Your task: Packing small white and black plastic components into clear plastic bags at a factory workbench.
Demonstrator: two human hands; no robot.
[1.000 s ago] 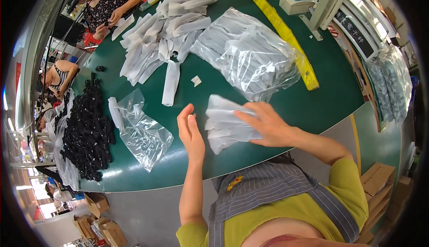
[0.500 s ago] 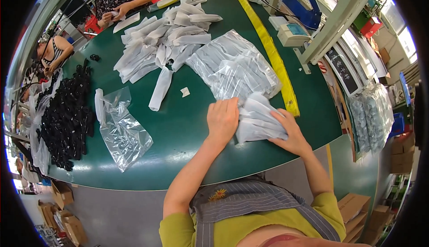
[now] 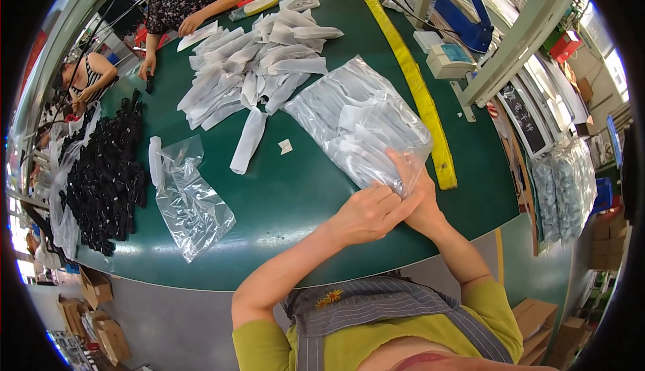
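A clear plastic bag (image 3: 336, 96) full of white-wrapped packets lies at the centre right of the green table. My left hand (image 3: 373, 213) is closed on the bag's near edge. My right hand (image 3: 420, 193) reaches in at the bag's mouth, fingers stretched out against a bundle of white packets (image 3: 366, 126) showing through the film. Both hands meet at the opening, and part of the right one is behind the left and the plastic. Beyond the bag is a heap of loose white packets (image 3: 269, 52), with a single packet (image 3: 248, 141) lying nearer to me.
At left are an empty clear bag (image 3: 191, 200) and a pile of black parts (image 3: 111, 176). A yellow strip (image 3: 410, 82) runs along the right, beside a small scale (image 3: 450, 59) and a metal post (image 3: 517, 42). A co-worker's hand (image 3: 148, 67) holds a black part at far left.
The bundle of packets under my right hand has gone into the bag. My left hand has moved right and nearer along the bag's mouth. A co-worker's hand has reached toward the black pile.
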